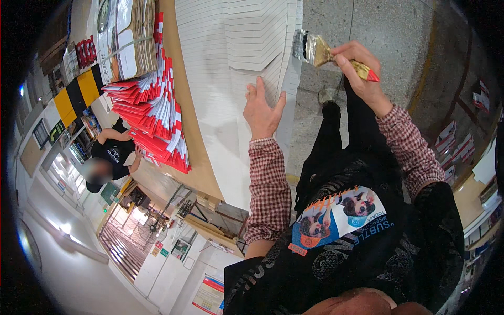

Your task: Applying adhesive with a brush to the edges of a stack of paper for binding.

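My right hand [362, 65] is closed around the handle of a flat paintbrush [317, 48], whose red-tipped end sticks out beside my palm. The brush's bristles point left, at the right edge of the layered paper sheets [260, 47]; whether they touch is unclear. These white sheets lie in overlapping, fanned rows on the table, their edges forming many thin lines. My left hand [262, 110] lies on the sheets with its fingers spread. Checked sleeve covers reach over both my forearms.
Red-and-white folded paper pieces [152, 115] are fanned in a heap left of the sheets, beside a strapped stack of brown-edged bundles [128, 42]. A co-worker in black [113, 152] stands across the table [197, 131]. Red-and-white pieces [454, 147] lie at the far right.
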Demonstrator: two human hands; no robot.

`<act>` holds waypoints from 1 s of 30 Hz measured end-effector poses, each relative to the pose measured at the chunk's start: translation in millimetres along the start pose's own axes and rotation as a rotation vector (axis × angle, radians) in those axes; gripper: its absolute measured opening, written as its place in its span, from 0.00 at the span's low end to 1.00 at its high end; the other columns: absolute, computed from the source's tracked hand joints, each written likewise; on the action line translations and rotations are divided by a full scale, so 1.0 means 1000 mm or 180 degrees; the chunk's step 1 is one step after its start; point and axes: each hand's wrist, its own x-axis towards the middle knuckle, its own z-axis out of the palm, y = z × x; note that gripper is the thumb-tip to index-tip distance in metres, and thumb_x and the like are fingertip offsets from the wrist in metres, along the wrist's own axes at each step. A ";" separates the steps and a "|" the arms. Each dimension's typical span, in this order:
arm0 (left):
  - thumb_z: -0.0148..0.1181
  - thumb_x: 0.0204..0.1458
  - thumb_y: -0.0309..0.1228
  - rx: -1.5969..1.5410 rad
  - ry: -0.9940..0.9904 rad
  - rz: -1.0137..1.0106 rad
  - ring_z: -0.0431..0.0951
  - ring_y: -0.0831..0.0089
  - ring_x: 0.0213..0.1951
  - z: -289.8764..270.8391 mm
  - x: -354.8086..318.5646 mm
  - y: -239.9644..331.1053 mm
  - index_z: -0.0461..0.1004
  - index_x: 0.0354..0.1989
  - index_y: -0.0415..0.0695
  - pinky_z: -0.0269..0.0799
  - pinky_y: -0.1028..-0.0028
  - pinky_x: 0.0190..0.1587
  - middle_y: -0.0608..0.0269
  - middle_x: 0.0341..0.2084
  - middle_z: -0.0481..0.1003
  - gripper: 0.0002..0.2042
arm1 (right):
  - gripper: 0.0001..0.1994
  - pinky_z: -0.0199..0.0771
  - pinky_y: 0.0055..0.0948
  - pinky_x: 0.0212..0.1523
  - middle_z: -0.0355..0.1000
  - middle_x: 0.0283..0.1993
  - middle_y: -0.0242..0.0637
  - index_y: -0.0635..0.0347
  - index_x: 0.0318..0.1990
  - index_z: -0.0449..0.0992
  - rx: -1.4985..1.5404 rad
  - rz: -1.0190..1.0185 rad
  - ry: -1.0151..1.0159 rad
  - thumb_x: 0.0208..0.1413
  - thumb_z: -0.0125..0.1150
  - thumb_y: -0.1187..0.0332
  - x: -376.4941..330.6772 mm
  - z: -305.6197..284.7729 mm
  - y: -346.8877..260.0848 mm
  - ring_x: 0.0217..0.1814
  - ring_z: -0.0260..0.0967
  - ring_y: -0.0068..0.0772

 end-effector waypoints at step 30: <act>0.60 0.44 0.53 0.0339 0.0552 0.0051 0.54 0.30 0.59 0.043 -0.067 -0.035 0.52 0.64 0.39 0.58 0.50 0.58 0.27 0.59 0.53 0.43 | 0.09 0.68 0.19 0.38 0.72 0.45 0.38 0.61 0.39 0.74 0.1471 0.0554 0.0526 0.61 0.51 0.67 -0.077 -0.017 -0.013 0.36 0.67 0.19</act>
